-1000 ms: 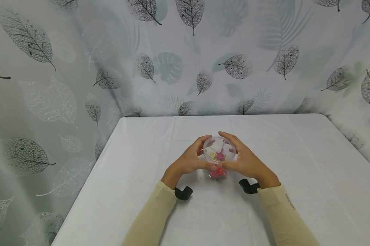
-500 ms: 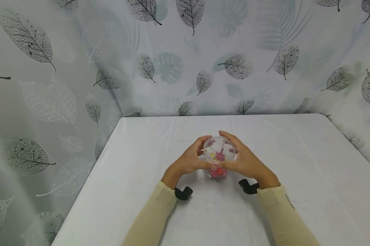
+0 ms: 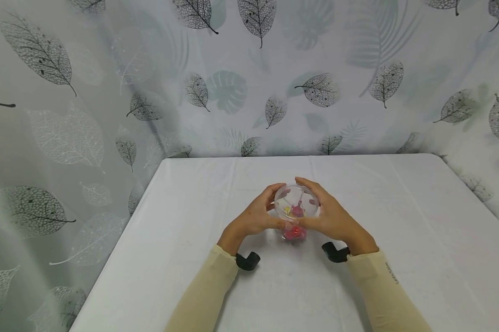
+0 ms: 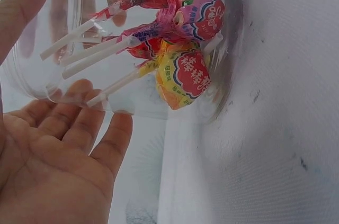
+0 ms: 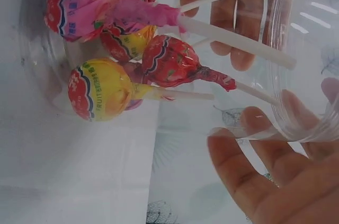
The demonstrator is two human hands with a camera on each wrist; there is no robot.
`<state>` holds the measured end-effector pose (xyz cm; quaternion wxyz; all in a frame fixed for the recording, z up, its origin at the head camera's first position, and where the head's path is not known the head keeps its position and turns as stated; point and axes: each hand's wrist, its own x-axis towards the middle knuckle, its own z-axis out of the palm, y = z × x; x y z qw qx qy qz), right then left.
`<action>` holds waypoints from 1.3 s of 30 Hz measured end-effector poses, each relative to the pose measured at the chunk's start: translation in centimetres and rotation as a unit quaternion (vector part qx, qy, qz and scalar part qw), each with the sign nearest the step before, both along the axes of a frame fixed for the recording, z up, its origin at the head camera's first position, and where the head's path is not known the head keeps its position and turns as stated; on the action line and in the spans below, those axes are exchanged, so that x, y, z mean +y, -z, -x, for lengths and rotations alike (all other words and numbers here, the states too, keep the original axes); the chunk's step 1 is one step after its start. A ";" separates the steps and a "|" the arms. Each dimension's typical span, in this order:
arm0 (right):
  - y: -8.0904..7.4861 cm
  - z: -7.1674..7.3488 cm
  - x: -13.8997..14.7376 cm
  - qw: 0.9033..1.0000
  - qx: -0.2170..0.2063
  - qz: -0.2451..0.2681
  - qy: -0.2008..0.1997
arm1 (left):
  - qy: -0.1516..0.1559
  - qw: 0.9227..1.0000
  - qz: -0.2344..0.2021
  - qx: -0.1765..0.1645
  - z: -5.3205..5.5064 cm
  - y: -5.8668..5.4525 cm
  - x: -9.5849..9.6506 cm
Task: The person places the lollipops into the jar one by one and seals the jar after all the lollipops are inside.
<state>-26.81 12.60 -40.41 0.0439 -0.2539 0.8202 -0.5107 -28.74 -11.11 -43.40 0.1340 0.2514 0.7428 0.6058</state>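
Observation:
Between both hands stands a clear plastic jar, upright on the table with its round rim up. I cannot tell whether a clear lid covers it. My left hand holds its left side, thumb in front and fingers round the back. On the other side my right hand grips it the same way. Several wrapped lollipops lie inside near the bottom. A yellow lollipop and a pink-purple lollipop show in the left wrist view; a red lollipop shows in the right wrist view.
A white-covered table spreads around the jar. Leaf-patterned curtain hangs behind it and along both sides. Black curved pieces, one at the left wrist and one at the right, stick out by the sleeves.

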 end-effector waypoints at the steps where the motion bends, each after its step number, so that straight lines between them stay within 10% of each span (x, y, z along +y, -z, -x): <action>1: 0.0 0.0 0.0 1.000 0.003 -0.004 0.006 | 0.000 1.000 0.002 0.001 0.0 0.0 0.0; 39: 0.0 0.0 -0.1 0.999 0.033 -0.012 0.000 | 0.011 1.000 0.010 0.017 0.0 0.1 -0.2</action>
